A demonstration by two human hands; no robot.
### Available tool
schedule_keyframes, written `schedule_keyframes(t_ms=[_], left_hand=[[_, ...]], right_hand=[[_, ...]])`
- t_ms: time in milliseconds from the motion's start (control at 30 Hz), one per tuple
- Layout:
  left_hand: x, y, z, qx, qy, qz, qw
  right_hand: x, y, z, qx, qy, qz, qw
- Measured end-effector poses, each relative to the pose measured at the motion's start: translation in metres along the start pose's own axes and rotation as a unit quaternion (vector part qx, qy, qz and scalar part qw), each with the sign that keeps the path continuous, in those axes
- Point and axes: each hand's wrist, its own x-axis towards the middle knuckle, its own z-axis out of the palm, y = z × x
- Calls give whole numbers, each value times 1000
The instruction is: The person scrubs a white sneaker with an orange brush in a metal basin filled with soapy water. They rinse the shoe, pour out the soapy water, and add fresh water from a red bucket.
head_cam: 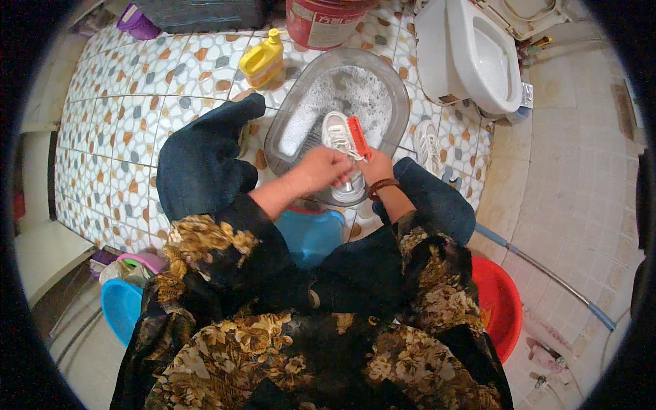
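Observation:
Over the near part of a grey plastic basin of soapy water, a light sneaker with white laces lies with its toe away from me. My right hand holds a red scrubbing brush, bristles against the laces side. A brown bracelet is on that wrist. My left hand, slightly blurred, is at the laces near the shoe's opening; its fingers are bent, and whether they pinch a lace I cannot tell. A ribbed washboard part shows in the basin, left of the sneaker.
Another light sneaker lies on the pebble-patterned floor, right of the basin. Beyond stand a yellow pump bottle, a red bucket and a white toilet. A blue plastic stool is below me, a red basin at right.

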Motion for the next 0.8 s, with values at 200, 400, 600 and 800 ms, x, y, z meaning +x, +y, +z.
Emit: schedule_keyframes(t_ms=[200, 400, 600, 800], left_hand=[[29, -36, 22, -334, 160, -50, 927], [57, -54, 0, -521, 195, -107, 824], [81, -67, 0, -517, 125, -93, 842], [100, -57, -4, -585, 181, -100, 784]], right_hand=[[1, -6, 15, 48, 93, 36, 994], [-9, -24, 21, 73, 148, 7, 986], [-2, -15, 32, 100, 188, -51, 976], [-8, -27, 39, 165, 203, -49, 964]])
